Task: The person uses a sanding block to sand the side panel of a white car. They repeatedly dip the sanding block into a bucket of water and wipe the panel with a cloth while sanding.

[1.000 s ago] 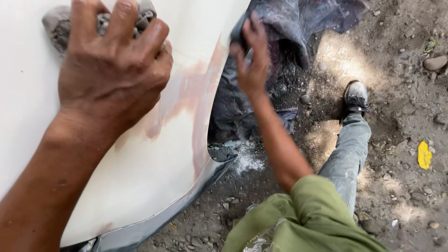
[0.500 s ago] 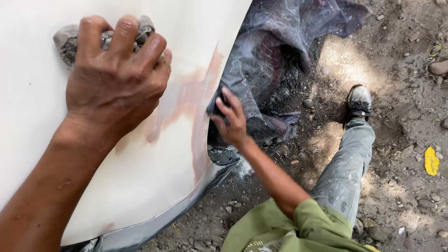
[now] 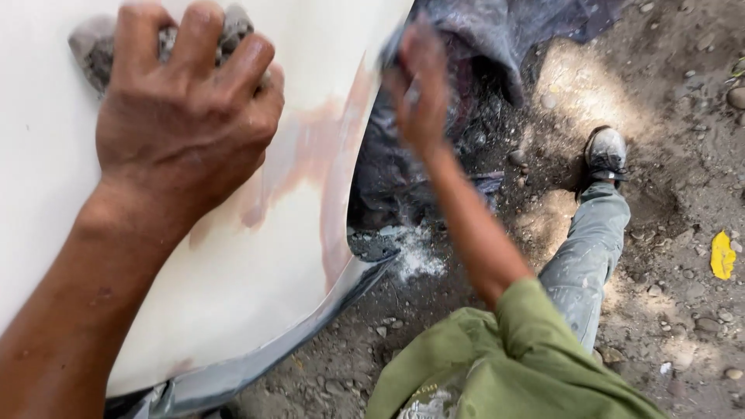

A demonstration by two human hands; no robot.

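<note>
Grey crumpled rag (image 3: 97, 46) — left hand (image 3: 182, 116), smooth panel (image 3: 256, 256)

The right hand (image 3: 421, 89) is motion-blurred; the left hand (image 3: 182, 128) hides most of the grey rag (image 3: 93, 50)

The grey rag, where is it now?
In the head view the grey rag is at the top left, pressed against the white panel under the fingers of the left hand, left of the pinkish sanded patch.
</note>
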